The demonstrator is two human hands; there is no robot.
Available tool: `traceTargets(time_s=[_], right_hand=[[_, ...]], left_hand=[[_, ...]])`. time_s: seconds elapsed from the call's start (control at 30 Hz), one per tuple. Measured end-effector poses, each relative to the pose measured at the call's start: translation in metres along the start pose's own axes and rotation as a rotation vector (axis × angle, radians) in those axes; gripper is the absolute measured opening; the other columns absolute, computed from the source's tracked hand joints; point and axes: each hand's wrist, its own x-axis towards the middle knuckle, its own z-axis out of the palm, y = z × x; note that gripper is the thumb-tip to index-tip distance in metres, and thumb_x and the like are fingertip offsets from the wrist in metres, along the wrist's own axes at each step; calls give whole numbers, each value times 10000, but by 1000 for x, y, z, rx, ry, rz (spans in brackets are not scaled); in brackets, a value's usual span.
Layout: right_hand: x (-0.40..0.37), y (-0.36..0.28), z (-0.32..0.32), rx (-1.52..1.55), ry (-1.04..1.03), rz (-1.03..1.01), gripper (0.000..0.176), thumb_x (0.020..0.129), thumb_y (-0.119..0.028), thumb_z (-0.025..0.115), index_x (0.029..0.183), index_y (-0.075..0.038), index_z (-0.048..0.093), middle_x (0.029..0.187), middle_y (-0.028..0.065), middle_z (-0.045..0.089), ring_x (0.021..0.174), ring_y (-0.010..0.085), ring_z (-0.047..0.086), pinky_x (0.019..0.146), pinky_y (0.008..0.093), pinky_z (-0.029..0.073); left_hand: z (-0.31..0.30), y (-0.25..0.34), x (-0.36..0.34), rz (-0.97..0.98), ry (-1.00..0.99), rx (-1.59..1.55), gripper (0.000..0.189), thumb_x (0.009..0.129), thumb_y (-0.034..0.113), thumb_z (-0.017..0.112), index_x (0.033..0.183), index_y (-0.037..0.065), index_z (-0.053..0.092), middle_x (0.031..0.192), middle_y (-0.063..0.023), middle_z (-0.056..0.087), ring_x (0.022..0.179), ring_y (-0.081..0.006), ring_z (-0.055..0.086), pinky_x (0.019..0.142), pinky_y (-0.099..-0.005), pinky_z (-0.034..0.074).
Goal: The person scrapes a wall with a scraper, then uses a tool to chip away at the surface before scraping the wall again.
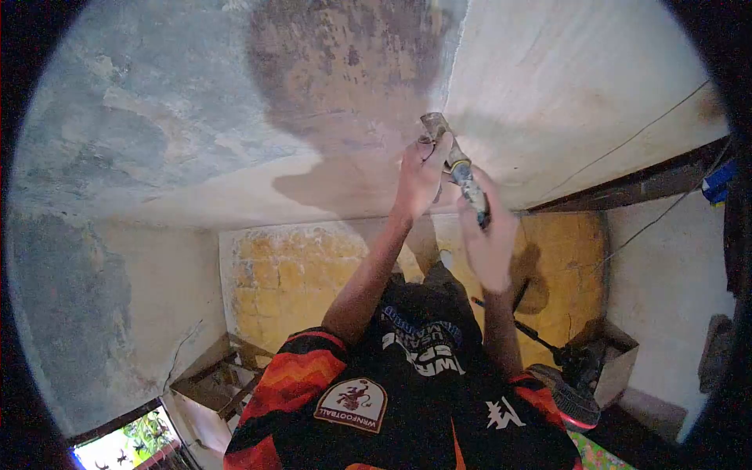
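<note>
My right hand (489, 243) is closed around the taped handle of a worn hand tool (472, 192), somewhat blurred. The tool's dull metal end (435, 124) points up and left, close to the wall surface. Beside that end, my left hand (421, 178) is closed, its thumb against or just in front of the metal. A small rounded dark end shows at its fingertips; what it belongs to is hidden. Behind both hands is the pale wall (540, 94), with a rough brownish patch (345, 63) above.
Grey, blotchy plaster (157, 117) covers the left side. Yellow tiles (282, 270) lie below. A wooden frame (207, 384) stands lower left, a box (619, 364) with dark items and a black-and-red object (565, 398) lower right. Thin wires (638, 135) cross the right side.
</note>
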Motion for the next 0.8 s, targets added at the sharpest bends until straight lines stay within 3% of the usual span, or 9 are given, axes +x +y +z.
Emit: traceTargets(time_s=[0.1,0.2,0.5,0.7,0.8], right_hand=[[14,-15,-19,-88,-30,-120,393,888,-137,581,1272,-56,564,1010,227,666,845,333,665,776,372,505],[21,-35,-32,-231,-120,-22,362,891,-155,572,1232,-37,598,948,238,673,779,369,656,742,375,508],[56,-95,-51,-400,-163,-112,298,884,-152,570,1133,-13,659,876,282,634,763,381,662,701,396,496],[70,-91,-44,-427,-268,-12,292,890,-146,555,1113,11,658,833,275,635,721,379,656,669,415,489],[67,-89,-43,-451,-226,-150,261,888,-118,562,1082,34,647,674,215,549,545,166,436,546,324,412]], left_hand=[[2,10,-9,-97,-71,-244,331,987,330,517,968,12,604,721,-103,656,568,-167,628,472,-275,479],[6,2,-4,-84,-92,-437,367,988,373,504,1012,16,584,707,-106,650,530,-167,612,412,-255,440],[16,34,5,-168,-98,-487,348,975,333,514,1111,13,534,812,-110,636,571,-171,624,426,-250,423],[14,13,14,-160,-53,-543,286,966,274,504,1070,9,539,800,-117,633,566,-181,623,437,-260,432],[13,24,8,-157,-89,-499,269,969,255,483,1054,7,547,753,-108,624,531,-169,600,422,-264,430]])
